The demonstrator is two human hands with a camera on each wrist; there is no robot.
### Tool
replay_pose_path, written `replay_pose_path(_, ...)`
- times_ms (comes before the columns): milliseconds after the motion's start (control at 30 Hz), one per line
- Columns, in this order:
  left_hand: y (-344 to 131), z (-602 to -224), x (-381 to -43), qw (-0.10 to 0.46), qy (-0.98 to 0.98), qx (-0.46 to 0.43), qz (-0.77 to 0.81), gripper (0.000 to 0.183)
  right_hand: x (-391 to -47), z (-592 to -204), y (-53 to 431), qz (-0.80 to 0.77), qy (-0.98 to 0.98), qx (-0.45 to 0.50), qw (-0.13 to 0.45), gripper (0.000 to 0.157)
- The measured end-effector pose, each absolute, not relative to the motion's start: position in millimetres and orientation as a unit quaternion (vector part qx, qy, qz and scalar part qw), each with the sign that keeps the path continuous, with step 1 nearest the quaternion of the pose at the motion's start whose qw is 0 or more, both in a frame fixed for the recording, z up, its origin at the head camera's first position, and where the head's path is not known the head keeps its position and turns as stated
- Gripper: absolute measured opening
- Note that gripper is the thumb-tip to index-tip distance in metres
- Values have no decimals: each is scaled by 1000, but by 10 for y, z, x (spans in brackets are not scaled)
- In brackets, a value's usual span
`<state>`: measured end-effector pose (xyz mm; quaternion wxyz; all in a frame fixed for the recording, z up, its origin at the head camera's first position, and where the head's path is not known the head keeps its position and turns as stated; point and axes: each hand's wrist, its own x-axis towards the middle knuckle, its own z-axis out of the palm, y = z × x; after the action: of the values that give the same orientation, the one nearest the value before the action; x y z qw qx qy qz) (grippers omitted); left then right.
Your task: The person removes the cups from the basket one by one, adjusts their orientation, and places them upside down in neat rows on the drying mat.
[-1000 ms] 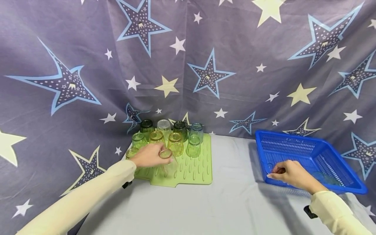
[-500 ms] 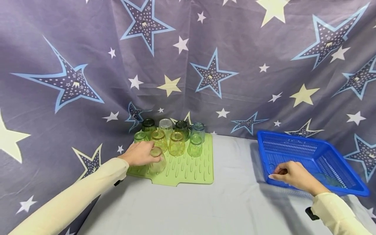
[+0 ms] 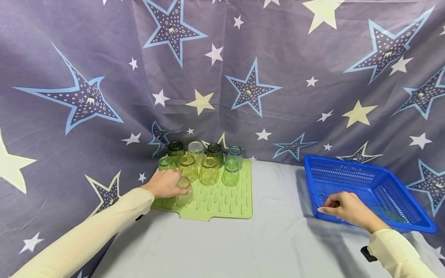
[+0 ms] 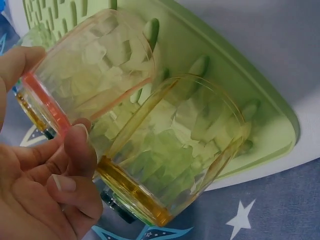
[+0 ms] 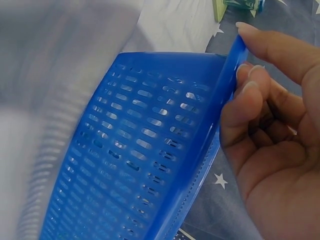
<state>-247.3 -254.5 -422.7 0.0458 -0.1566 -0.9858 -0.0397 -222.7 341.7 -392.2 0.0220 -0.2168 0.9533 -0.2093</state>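
My left hand [image 3: 164,184] pinches a clear, pink-tinted glass [image 3: 184,196] by its base end. The glass is upside down at the left front of the green drying mat [image 3: 226,206]. In the left wrist view, thumb and fingers grip the pink base of this glass [image 4: 100,65], and its mouth is at the mat. Right beside it, a yellow-tinted glass [image 4: 172,145] also stands inverted. My right hand [image 3: 349,208] holds the near left rim of a blue plastic basket [image 3: 363,164]. The right wrist view shows the thumb over the basket's rim [image 5: 232,80], other fingers curled against it.
Several inverted glasses fill the back of the mat: dark ones [image 3: 215,154], a clear one [image 3: 196,152], a blue one [image 3: 234,156], yellow ones [image 3: 209,172] and green ones [image 3: 230,174]. Greenish glassware [image 3: 389,213] lies inside the basket. A star-patterned curtain [image 3: 243,127] closes off the back.
My left hand has carried the pink-tinted glass leftward and lowered it to the mat, beside the left-hand glass. My right hand stays on the basket rim. The head view has shifted slightly.
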Motion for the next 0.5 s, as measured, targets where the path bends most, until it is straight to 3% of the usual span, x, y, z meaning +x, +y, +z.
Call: replay_pose_path(500, -2527, -4210, -2463, 42, -989, -130, -48, 59, -2225, -3946, 3440, -215, 953, -214, 16, 21)
